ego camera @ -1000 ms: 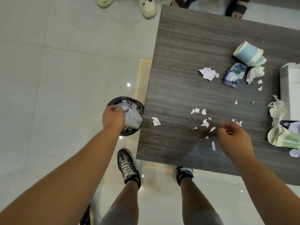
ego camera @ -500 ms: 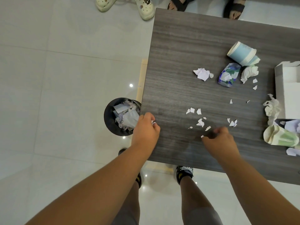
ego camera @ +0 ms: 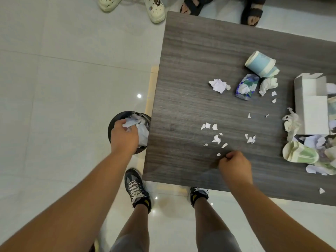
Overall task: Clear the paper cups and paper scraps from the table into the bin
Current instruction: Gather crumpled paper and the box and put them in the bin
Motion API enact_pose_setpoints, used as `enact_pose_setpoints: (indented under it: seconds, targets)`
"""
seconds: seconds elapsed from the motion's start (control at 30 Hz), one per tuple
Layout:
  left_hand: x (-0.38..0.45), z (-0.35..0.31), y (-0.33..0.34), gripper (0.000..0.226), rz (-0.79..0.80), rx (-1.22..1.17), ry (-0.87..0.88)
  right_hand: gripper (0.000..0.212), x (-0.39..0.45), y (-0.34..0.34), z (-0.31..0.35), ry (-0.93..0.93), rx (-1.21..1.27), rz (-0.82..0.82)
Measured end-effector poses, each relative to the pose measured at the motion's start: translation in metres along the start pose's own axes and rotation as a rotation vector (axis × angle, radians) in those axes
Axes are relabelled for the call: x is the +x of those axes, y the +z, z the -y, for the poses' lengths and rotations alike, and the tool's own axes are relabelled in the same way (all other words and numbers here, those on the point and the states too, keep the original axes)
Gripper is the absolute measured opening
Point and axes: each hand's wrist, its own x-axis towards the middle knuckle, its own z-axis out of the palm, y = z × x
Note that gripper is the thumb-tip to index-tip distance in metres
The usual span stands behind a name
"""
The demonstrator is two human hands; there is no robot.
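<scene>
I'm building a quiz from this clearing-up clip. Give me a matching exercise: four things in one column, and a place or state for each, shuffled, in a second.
Things:
1. left hand
2. right hand
3. light blue paper cup
4. bin

Places or states:
A. lying on its side at the far part of the table
B. standing on the floor beside the table's left edge
C. over the bin's opening, touching paper
D. fingers curled, low on the table near small paper scraps

Pairs: 1-C, 2-D, 3-A, 4-B
</scene>
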Motion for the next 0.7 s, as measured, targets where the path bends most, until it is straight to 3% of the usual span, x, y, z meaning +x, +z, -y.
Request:
enact_pose_setpoints:
  seconds: [0.1,0.17,0.3,0.4,0.5,0.57,0.7]
  targets:
    - [-0.056,-0.008,0.012,0.029,-0.007,-0.021,0.264,0.017,-0.001,-0.003,0.002,-0.004,0.007,0.006]
    - [-0.088,-0.009,0.026,0.024,0.127,0.040,0.337,0.016,-0.001,-0.006,0.003,-0.007,0.013,0.032]
    - [-0.120,-0.007,0.058,0.026,0.405,0.345,0.334,0.010,0.004,-0.021,0.009,-0.048,0.055,0.051]
    - [-0.125,-0.017,0.071,0.019,0.389,0.458,0.309,0.002,0.027,-0.054,0.037,-0.211,0.163,-0.079]
    - [-0.127,-0.030,0.084,0.025,0.404,0.467,0.342,0.027,0.067,-0.105,0.081,-0.411,0.225,-0.287]
    - [-0.126,-0.039,0.093,0.029,0.451,0.481,0.353,0.045,0.097,-0.139,0.114,-0.513,0.159,-0.342]
    - [-0.122,-0.051,0.102,0.020,0.489,0.512,0.287,0.094,0.153,-0.182,0.164,-0.444,-0.240,-0.192]
